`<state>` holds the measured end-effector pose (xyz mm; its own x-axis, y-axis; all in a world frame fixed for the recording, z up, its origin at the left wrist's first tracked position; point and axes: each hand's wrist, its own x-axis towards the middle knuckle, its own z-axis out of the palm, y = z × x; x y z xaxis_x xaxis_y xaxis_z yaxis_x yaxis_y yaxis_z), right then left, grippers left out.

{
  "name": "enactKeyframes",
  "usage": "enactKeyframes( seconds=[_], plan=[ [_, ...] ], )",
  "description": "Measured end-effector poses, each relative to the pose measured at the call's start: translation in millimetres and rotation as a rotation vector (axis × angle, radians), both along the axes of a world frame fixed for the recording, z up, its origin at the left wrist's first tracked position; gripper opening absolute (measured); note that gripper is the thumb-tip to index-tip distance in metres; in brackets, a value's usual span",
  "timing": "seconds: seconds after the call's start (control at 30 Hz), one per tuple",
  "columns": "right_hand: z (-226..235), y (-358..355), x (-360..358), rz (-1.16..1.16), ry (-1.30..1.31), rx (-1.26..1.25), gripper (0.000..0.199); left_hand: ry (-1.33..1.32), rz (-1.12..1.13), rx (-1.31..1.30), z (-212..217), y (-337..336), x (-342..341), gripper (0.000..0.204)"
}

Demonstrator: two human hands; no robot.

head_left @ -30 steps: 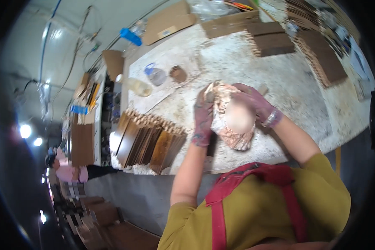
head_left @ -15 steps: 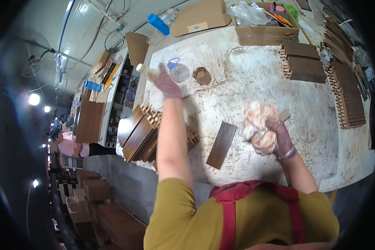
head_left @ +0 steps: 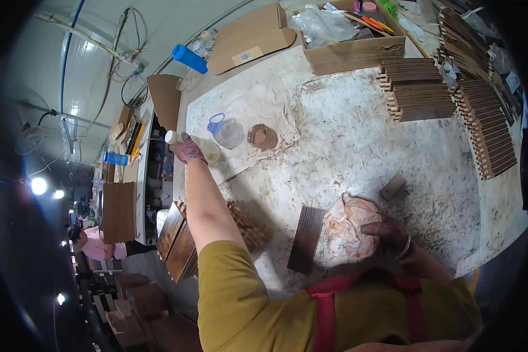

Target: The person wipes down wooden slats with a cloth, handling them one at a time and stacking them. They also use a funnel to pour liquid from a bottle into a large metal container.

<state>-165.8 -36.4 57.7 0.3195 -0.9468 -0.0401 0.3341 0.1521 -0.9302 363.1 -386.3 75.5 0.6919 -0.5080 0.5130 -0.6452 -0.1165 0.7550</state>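
My left hand (head_left: 189, 149) reaches far out to the left and grips a small squeeze bottle (head_left: 204, 146) with a white cap, lying at the edge of a stained cloth (head_left: 246, 105). My right hand (head_left: 387, 233) presses a crumpled pinkish rag (head_left: 347, 227) down on the worktable (head_left: 358, 141), close to my body. A dark ribbed wooden piece (head_left: 306, 237) lies flat just left of the rag. Both hands wear stained gloves.
A clear jug with a blue handle (head_left: 224, 130) and a brown roll (head_left: 263, 136) sit on the cloth. Stacks of ribbed wooden pieces (head_left: 416, 88) fill the right side; more lean at the left edge (head_left: 179, 240). A cardboard box (head_left: 349, 35) stands behind. Another person (head_left: 94, 246) works far left.
My left hand let go of the rag, stretched out to the left and closed on the squeeze bottle. My right hand lowered the rag beside the wooden piece, now lying on the table.
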Motion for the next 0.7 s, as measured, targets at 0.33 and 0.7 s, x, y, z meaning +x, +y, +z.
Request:
enactKeyframes(
  seconds=[0.33,0.7],
  plan=[
    [19.7,3.4,14.4,0.150,-0.332,0.210,0.054,0.068,0.080,-0.176,104.0,69.4,-95.0,0.057],
    [27.8,12.9,-9.7,-0.198,-0.220,0.167,0.073,-0.322,-1.040,0.123,126.9,267.4,-292.4,0.054]
  ],
)
